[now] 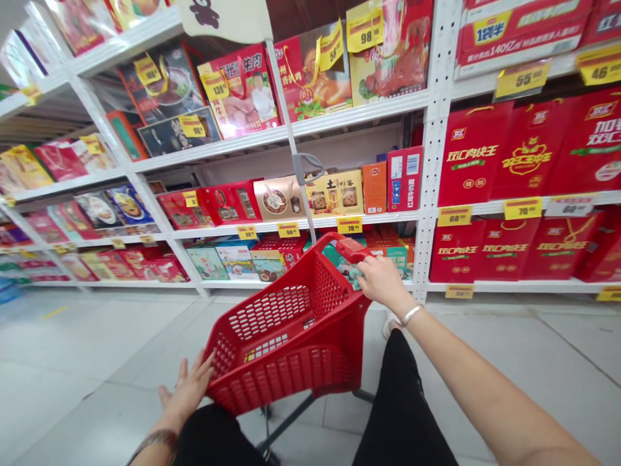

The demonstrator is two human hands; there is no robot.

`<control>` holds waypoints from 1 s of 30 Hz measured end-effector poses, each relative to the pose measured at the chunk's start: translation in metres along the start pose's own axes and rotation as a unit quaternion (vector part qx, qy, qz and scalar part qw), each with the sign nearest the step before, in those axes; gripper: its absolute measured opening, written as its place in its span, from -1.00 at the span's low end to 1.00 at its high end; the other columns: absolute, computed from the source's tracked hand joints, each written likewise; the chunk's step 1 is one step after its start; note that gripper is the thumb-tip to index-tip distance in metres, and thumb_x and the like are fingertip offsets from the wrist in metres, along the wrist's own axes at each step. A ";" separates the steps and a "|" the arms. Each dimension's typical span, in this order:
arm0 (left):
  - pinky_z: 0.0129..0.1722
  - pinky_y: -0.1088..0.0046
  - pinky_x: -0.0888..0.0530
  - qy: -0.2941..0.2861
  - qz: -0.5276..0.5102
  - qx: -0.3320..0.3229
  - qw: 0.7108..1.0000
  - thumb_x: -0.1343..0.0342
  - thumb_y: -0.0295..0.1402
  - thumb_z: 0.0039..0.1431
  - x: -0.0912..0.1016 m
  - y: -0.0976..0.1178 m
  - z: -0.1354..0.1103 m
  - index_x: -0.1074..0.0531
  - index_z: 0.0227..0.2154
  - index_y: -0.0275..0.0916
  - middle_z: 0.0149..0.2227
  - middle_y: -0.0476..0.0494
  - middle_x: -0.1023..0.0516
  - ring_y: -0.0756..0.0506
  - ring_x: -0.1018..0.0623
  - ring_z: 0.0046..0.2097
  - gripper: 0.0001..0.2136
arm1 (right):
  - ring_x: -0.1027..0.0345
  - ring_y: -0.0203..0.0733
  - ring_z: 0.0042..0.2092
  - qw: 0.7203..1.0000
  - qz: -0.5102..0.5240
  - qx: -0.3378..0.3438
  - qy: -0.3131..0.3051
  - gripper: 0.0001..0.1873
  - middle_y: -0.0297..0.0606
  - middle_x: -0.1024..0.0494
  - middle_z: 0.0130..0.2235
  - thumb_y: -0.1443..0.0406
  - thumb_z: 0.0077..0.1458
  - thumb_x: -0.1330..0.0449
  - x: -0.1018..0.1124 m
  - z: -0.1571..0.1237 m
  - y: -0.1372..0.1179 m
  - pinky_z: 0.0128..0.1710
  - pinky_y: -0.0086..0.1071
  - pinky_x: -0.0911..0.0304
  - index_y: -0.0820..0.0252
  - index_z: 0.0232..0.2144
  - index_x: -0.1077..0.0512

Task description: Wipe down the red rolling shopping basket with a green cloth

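Right hand (383,281) clamped on the handle (347,244) of the red shopping cart (286,369), left hand (187,382) open, fingers spread at its side, and the cart's right up by white metal shelves (431,162) of red gift boxes (473,155)!

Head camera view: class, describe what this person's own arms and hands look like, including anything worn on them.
Both forearms are bare, with no sleeves or gloves. The right hand has a thin silver-coloured bangle at the wrist. The left hand has a dark patterned marking near the wrist, perhaps a tattoo or band.
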State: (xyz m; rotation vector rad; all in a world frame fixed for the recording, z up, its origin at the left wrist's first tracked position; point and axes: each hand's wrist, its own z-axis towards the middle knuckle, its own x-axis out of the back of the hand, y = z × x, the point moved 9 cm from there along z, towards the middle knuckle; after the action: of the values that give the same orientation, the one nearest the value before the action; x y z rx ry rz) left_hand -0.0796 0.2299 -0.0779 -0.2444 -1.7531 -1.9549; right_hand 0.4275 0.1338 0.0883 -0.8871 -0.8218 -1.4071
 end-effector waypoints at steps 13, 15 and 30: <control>0.34 -0.22 0.06 -0.074 0.260 -0.108 0.957 0.32 -0.23 0.39 -0.133 0.134 -0.033 -0.20 0.32 -0.25 0.40 -0.25 -0.12 -0.27 0.04 0.45 -0.47 | -0.26 -0.04 -0.15 0.996 0.066 0.059 -0.015 -0.85 -0.14 -0.50 -0.20 0.27 0.22 -0.11 -0.002 -0.027 -0.089 -0.18 -0.22 -0.01 0.16 -0.29 -0.48; 0.34 -0.20 0.04 -0.112 0.251 -0.138 0.952 0.37 -0.27 0.40 -0.167 0.161 -0.053 -0.18 0.33 -0.22 0.41 -0.20 -0.09 -0.24 0.02 0.45 -0.48 | -0.25 -0.04 -0.15 0.993 0.075 0.086 -0.008 -0.88 -0.15 -0.49 -0.22 0.31 0.20 -0.13 -0.002 -0.035 -0.111 -0.18 -0.21 -0.02 0.16 -0.29 -0.48; 0.30 -0.34 0.11 -0.188 0.297 -0.146 0.925 0.32 -0.34 0.39 -0.173 0.181 -0.088 -0.53 0.04 0.05 0.37 0.02 -0.19 -0.26 -0.03 0.43 -0.51 | -0.28 -0.08 -0.12 0.961 0.164 0.126 0.182 -0.80 -0.18 -0.53 -0.14 0.39 0.23 -0.15 0.049 -0.070 -0.082 -0.14 -0.23 -0.16 0.10 -0.14 -0.52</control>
State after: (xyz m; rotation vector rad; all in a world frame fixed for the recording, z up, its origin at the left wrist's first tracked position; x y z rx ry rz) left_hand 0.1716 0.1784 -0.0096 -1.1770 -1.3511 -1.7614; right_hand 0.3438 0.0512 0.1022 -0.5174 -0.5285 -1.0989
